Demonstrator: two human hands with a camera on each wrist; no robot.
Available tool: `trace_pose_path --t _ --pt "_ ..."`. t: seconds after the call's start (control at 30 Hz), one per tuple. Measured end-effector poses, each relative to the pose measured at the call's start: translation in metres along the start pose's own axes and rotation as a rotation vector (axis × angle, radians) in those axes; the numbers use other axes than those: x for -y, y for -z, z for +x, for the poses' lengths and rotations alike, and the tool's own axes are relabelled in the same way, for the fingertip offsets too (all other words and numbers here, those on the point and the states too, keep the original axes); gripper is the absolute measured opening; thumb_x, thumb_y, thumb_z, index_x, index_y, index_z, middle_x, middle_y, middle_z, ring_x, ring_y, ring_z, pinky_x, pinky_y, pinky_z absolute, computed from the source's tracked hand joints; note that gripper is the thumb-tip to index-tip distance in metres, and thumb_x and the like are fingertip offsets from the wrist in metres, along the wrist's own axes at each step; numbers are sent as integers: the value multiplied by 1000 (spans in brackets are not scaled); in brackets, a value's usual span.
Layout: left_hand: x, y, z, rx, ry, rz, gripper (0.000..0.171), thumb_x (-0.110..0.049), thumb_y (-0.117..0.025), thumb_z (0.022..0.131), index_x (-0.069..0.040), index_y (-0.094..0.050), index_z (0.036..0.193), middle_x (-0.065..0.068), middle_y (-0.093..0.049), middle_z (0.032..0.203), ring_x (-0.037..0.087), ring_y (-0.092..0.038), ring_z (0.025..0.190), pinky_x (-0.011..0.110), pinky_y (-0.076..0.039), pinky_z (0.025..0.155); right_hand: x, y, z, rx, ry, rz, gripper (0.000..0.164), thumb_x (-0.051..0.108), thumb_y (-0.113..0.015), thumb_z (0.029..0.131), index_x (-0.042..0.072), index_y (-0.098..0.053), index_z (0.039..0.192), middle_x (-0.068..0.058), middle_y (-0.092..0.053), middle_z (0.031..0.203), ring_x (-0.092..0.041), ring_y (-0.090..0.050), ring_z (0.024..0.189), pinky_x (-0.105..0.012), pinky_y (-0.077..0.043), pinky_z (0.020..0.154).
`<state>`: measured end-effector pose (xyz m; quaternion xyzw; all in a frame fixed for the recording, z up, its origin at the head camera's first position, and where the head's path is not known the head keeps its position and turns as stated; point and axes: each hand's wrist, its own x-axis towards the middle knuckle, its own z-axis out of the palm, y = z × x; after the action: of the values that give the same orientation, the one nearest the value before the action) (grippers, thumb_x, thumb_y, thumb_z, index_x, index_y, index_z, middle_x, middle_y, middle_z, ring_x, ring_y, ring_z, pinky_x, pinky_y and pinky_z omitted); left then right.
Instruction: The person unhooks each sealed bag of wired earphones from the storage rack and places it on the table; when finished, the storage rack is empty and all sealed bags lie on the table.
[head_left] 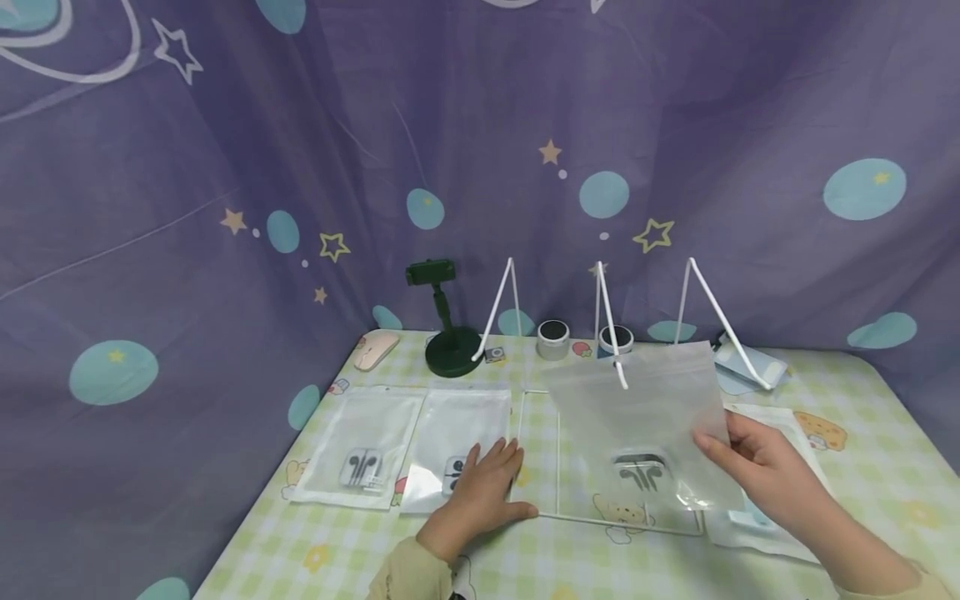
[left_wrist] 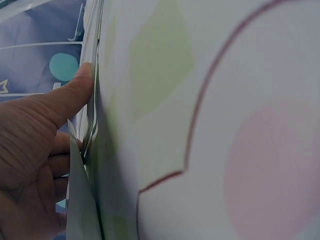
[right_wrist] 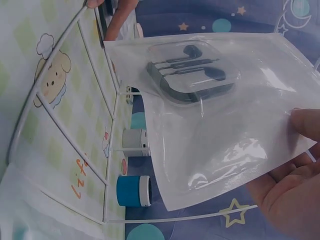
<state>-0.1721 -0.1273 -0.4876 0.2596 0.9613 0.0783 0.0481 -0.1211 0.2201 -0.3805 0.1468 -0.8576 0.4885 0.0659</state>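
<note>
My right hand pinches the side edge of a clear zip bag, lifted over a white wire rack. Low in the bag sits a case of black earphones. The tip of the rack's middle hook shows in front of the bag's top edge, apparently through a hole there. My left hand rests with spread fingers on another earphone bag, its thumb at the rack's front wire. A further earphone bag lies at the left; one with a light blue item lies partly behind my right arm.
Behind the rack stand two small round speakers, one white, one blue. A dark green phone stand, a pale mouse and a small clip-on player are back left. Light blue items lie back right. A patterned curtain hangs behind.
</note>
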Motion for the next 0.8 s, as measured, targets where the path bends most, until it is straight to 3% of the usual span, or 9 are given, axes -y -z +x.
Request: trace_pose_path --t 0.17,0.4,0.6,0.8 --pt "-1 -1 0 1 1 -2 89 -65 -54 69 -8 -36 135 8 -28 142 25 -21 131 54 -12 102 4 2 -10 3 -14 -2 21 14 -50 90 6 -57 108 2 -63 99 -8 -59 79 -23 -48 64" --pt "-2 -2 1 -1 4 5 90 -67 -54 69 -9 -36 135 8 -28 142 25 -21 131 54 -13 102 12 4 -22 6 2 23 16 10 -47 91 7 -57 103 -1 -62 87 -11 -57 69 -26 -47 57" --pt "-2 -2 2 0 10 10 90 -67 -53 69 -9 -35 135 7 -27 142 25 -20 131 53 -11 103 23 7 -31 -34 -15 6 18 12 -49 90 10 -57 106 -1 -63 88 -12 -59 72 -27 -48 57" --pt "-3 -3 1 -1 9 14 90 -67 -53 69 -9 -35 135 7 -27 142 25 -20 131 52 -11 103 38 16 -42 -95 2 -16 8 9 -49 90 11 -56 93 -1 -51 76 -12 -47 64 -27 -41 50"
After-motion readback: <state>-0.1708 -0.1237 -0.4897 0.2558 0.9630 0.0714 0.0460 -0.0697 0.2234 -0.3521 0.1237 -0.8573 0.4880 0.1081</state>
